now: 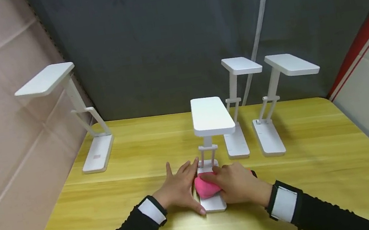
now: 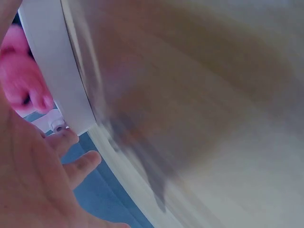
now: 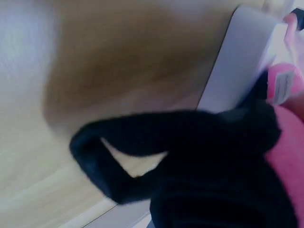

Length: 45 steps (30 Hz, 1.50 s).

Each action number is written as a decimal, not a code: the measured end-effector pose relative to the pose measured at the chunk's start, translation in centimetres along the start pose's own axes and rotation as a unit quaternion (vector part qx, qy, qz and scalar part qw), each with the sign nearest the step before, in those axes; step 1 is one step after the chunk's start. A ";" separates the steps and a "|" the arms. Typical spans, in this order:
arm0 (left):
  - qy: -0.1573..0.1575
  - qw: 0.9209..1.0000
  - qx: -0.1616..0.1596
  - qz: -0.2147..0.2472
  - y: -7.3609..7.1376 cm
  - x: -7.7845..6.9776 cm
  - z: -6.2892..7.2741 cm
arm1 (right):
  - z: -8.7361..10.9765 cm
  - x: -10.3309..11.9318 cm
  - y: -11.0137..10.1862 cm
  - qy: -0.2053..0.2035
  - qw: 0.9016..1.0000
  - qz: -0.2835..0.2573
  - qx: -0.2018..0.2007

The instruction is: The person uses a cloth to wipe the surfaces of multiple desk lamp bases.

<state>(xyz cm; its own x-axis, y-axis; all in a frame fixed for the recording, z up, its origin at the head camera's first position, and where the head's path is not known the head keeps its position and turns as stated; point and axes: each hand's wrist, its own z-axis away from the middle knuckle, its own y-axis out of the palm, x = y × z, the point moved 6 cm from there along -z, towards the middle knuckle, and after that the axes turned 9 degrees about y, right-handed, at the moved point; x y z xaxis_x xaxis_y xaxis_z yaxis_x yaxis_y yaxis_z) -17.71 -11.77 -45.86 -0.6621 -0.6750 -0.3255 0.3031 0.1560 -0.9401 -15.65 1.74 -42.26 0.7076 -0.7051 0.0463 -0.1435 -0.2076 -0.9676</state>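
A white folding stand (image 1: 210, 115) stands in front of me, its flat base (image 1: 214, 204) on the table. My right hand (image 1: 235, 183) grips a soft pink cloth (image 1: 205, 188) and presses it onto that base. Up close in the right wrist view, a black fabric loop (image 3: 142, 130) and a small white tag (image 3: 283, 87) show with the pink material. My left hand (image 1: 179, 187) lies along the base's left side, fingers spread, with fingertips near the back and thumb at the front corner. In the left wrist view its fingers (image 2: 83, 166) are fairly straight.
Another white stand (image 1: 98, 153) is at the table's left rear. Two more, a nearer-middle stand (image 1: 237, 145) and a right stand (image 1: 269, 138), stand behind my right hand. A grey curtain (image 1: 160, 47) hangs behind the yellow wooden table (image 1: 138, 141); pale fabric (image 1: 5, 137) covers the left side.
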 end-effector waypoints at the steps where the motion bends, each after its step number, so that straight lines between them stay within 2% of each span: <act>1: 0.001 1.000 -0.002 -0.002 0.0 0.0 0.0 | 0.3 0.3 -0.1 -0.007 1.000 -0.005 0.006; 5: 0.000 1.000 -0.009 -0.020 -0.2 0.1 0.0 | 1.5 1.1 -0.5 -0.020 0.997 -0.047 0.053; 8: 0.000 1.000 -0.013 -0.028 -0.4 0.2 0.0 | 2.4 1.2 -0.8 -0.014 0.991 -0.090 0.101; 10: 0.003 1.000 -0.012 -0.025 -0.4 0.2 0.0 | 2.9 1.1 -1.0 -0.020 0.983 -0.122 0.137; 13: 0.008 1.000 -0.009 -0.018 -0.4 0.1 0.1 | 3.4 0.3 -1.3 -0.023 0.964 -0.174 0.198; 15: 0.010 1.000 -0.006 -0.013 -0.3 -0.1 0.1 | 3.3 -0.8 -1.6 -0.010 0.958 -0.189 0.215; 17: 0.009 1.000 -0.003 -0.013 -0.3 -0.2 0.0 | 2.7 -2.1 -1.8 0.013 0.966 -0.167 0.196; 19: 0.009 1.000 -0.002 -0.012 -0.3 -0.2 0.0 | 2.1 -3.4 -1.7 0.042 0.980 -0.120 0.156; 21: 0.009 1.000 0.000 -0.012 -0.1 -0.2 0.0 | 1.5 -4.3 -1.4 0.061 0.989 -0.073 0.114; 24: 0.012 1.000 -0.001 -0.012 0.1 -0.2 0.0 | 1.2 -4.9 -0.6 0.074 0.994 -0.030 0.079; 28: 0.014 1.000 -0.005 -0.027 -0.1 -0.2 0.0 | 1.3 -4.9 0.3 0.082 0.993 -0.037 0.080; 35: 0.012 0.999 -0.001 -0.042 -0.1 -0.1 -0.1 | 3.2 -4.0 0.1 0.089 0.982 -0.099 0.135; 41: 0.013 0.999 -0.005 -0.044 -0.2 0.0 -0.1 | 5.1 -2.4 -0.3 0.052 0.979 -0.128 0.152; 43: 0.012 0.999 -0.005 -0.044 -0.2 0.0 -0.1 | 5.7 -1.8 -0.4 0.040 0.976 -0.140 0.164; 45: 0.010 0.999 -0.005 -0.042 -0.2 0.0 0.0 | 6.1 -1.3 -0.6 0.030 0.969 -0.164 0.184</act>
<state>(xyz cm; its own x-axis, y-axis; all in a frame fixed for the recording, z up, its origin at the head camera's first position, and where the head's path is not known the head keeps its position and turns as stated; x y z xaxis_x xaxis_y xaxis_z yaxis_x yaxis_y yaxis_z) -17.80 -11.77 -45.68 -0.6988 -0.6715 -0.2465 0.2381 0.1066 -0.9654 -12.26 6.95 -43.30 0.6299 -0.6832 0.3694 0.3464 -0.1786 -0.9209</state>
